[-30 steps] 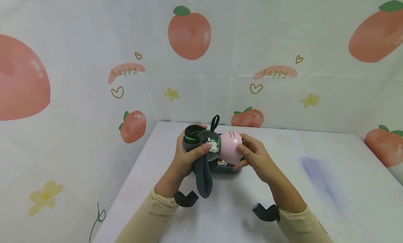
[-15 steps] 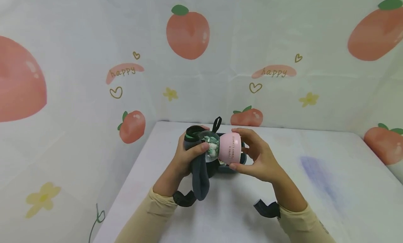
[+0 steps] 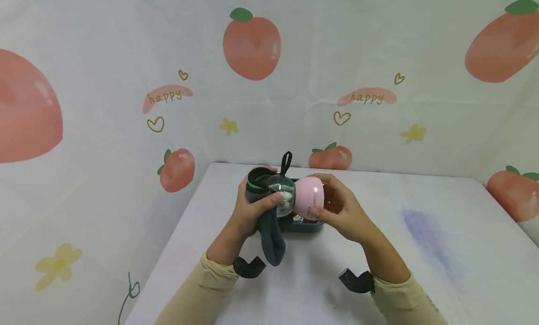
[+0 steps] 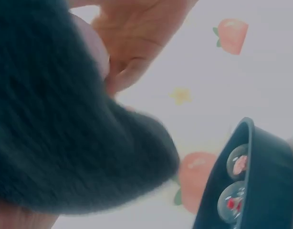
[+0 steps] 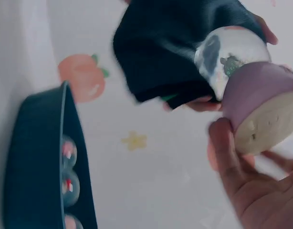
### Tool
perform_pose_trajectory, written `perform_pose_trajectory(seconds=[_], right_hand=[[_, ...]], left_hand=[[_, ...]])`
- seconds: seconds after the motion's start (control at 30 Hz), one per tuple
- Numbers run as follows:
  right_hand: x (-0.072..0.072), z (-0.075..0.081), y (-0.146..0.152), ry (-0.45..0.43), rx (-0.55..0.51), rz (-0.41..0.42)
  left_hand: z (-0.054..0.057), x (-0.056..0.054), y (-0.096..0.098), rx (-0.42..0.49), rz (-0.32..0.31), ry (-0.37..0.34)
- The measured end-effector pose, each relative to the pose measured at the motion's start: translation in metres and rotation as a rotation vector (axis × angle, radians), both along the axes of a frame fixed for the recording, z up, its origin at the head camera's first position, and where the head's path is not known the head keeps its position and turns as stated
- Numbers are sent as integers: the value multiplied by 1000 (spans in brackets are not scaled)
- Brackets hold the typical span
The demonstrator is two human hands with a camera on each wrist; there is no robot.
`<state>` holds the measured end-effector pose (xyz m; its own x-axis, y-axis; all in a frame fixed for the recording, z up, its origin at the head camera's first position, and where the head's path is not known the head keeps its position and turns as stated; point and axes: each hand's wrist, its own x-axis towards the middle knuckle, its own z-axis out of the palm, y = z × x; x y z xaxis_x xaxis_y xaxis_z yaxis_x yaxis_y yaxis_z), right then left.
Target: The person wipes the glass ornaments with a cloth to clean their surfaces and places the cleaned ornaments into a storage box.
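A snow globe (image 3: 309, 199) is held on its side above the table, with its clear dome to the left and its pink base to the right. My left hand (image 3: 248, 213) grips a dark grey-green cloth (image 3: 272, 243) wrapped against the dome, the thumb lying on the glass. A black loop (image 3: 286, 162) sticks up from the cloth, and one fold hangs down. My right hand (image 3: 347, 212) holds the pink base between thumb and fingers. The right wrist view shows the base's pale underside (image 5: 268, 126). In the left wrist view, the cloth (image 4: 65, 129) hides most of the globe.
Just behind the hands stands a dark teal tray (image 3: 307, 227), partly hidden by them. Several small clear globes (image 5: 70, 188) with red and pink figures sit inside it. A white table (image 3: 421, 213) meets a fruit-printed backdrop.
The globe has turned about its long axis, so the lettering on its base has shifted. My right fingers have opened out and closed on the base again. The left hand keeps the cloth against the dome.
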<state>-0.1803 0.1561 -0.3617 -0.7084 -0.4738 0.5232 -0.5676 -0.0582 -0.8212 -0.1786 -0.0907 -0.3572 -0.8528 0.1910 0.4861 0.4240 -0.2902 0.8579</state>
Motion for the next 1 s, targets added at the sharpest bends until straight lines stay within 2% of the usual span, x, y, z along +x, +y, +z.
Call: perform_pose_trajectory(seconds=[0.13,0.23,0.33,0.47,0.57,0.67,0.77,0.93,1.0], right_hand=[[1,-1,-1,173,-12,-38],[0,-2,-1,224,-13,-48],[-1,-2,-1,174,1,-41],[-3,-4,-1,32,27,24],[-4,-6,-1,-34,26,77],[-3,-5,-2,-64,-3,93],[0,-1,-4,-26,-23,64],[4,-1,-8,128,-15,-39],[4,-2,-9,162,-10,-65]], left_hand=[[-2,-1,-1,34,-22,-24],[-1,-1,-1,35,-6,-23],[-1,0,-1,35,27,-8],[0,1,0,38,57,7],[0,2,0,46,49,5],[0,2,0,53,21,3],[1,2,0,64,0,-2],[3,1,-2,78,0,-9],[4,1,-3,81,12,-13]])
